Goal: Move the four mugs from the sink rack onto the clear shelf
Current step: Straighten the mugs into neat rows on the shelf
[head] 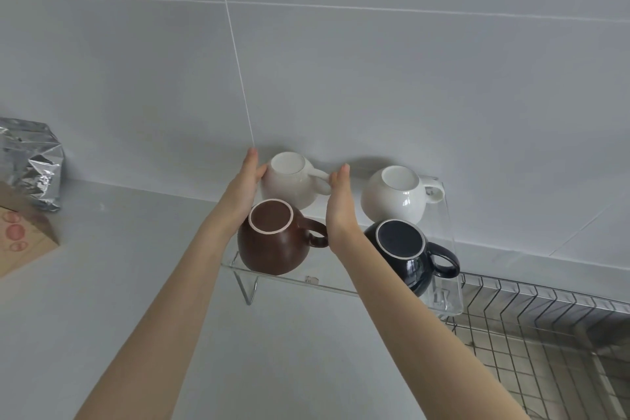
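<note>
Because the mugs stand upside down, base up, they sit stable on their wide rims and all four are already on the clear shelf (335,286), in two rows with every handle pointing right. On the far left of the desk (136,283) a silver foil bag (32,164) stands beside a brown paper bag (24,239). The left hand (243,187) lies flat against the left side of the far-left white mug (289,186), fingers straight and together. The brown mug (272,239) stands near it, in front. The right hand (339,201) presses the handle side of the same white mug, fingers straight and together too, so I judge both palms are squaring it into line. Further right stand the second white mug (395,196) and the navy mug (409,256). The sink rack (545,317) at the near right shows no mugs.
</note>
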### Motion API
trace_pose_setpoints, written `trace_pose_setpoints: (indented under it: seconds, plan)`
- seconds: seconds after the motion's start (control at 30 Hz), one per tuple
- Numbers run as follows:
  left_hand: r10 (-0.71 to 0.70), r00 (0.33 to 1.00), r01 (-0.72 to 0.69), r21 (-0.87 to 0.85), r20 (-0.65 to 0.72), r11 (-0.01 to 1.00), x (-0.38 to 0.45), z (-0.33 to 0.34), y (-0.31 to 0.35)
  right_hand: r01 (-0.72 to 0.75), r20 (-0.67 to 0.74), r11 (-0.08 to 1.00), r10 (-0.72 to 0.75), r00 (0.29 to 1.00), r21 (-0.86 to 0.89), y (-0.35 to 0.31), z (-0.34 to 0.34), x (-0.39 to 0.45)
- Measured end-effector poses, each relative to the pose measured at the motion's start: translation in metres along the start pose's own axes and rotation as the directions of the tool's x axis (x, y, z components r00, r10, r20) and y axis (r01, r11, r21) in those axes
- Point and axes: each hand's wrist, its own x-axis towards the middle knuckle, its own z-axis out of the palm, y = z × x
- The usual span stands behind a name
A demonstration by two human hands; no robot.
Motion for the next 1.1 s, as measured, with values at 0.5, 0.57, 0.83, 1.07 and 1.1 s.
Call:
trace_pose_setpoints:
  seconds: [0.5, 0.57, 0.83, 1.07, 1.1]
  plan:
    - [-0.020, 0.937, 0.007, 0.039, 0.349, 0.999, -0.018, 0.126, 0.038, 0.251, -0.212, 0.945, -0.295, 0.932, -0.209, -0.028, -0.170, 0.011]
    - [-0.046, 0.944, 0.029, 0.058, 0.326, 0.998, -0.016, 0.131, 0.033, 0.193, -0.167, 0.959, -0.229, 0.959, -0.208, -0.020, -0.180, 0.014]
    - [-0.044, 0.945, 0.029, 0.051, 0.325, 0.998, -0.012, 0.133, 0.029, 0.132, -0.072, 0.964, -0.152, 0.986, -0.233, -0.001, -0.183, 0.012]
    - [0.055, 0.922, -0.064, 0.012, 0.382, 0.998, -0.014, 0.134, 0.030, 0.153, -0.069, 0.969, -0.169, 0.983, -0.193, 0.010, -0.179, 0.001]
    - [0.063, 0.924, -0.074, 0.013, 0.378, 0.997, -0.013, 0.134, 0.028, 0.156, -0.072, 0.970, -0.172, 0.982, -0.184, 0.011, -0.179, -0.001]
